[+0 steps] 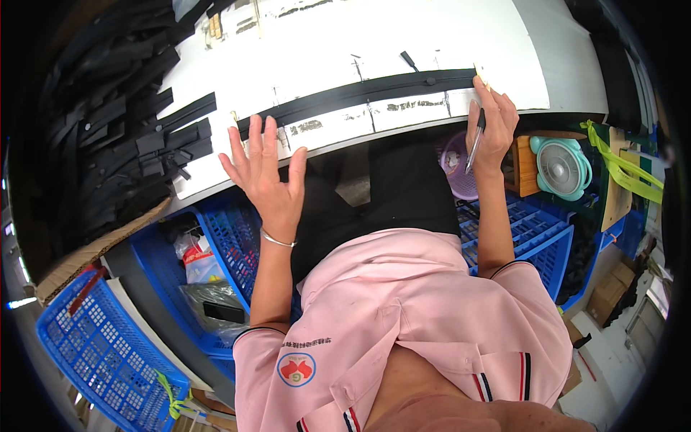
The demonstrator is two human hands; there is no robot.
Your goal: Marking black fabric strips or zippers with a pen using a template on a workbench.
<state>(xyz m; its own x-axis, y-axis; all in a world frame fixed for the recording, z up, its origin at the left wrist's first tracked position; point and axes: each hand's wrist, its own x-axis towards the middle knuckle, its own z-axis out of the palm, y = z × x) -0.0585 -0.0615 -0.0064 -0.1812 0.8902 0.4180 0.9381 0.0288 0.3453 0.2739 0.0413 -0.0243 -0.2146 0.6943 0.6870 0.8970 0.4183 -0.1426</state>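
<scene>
A long black zipper strip (pixel 360 91) lies across the white, pen-marked board (pixel 489 36) near the table's front edge. My left hand (pixel 268 164) rests at the strip's left end, fingers spread and fingertips touching it. At the right end is my right hand (pixel 492 129), its index fingertip on the strip's tip. A silver-and-black pen (pixel 475 144) is held in that same hand, pointing down toward me. Just beyond the strip sits a small black pull tab (pixel 409 60).
Black strips (pixel 108 122) are heaped at the left of the table. Blue plastic baskets (pixel 108 353) stand below on the left, another blue crate (pixel 525 234) on the right. A teal fan (pixel 563 168) and a purple basket (pixel 461 169) are under the table's right side.
</scene>
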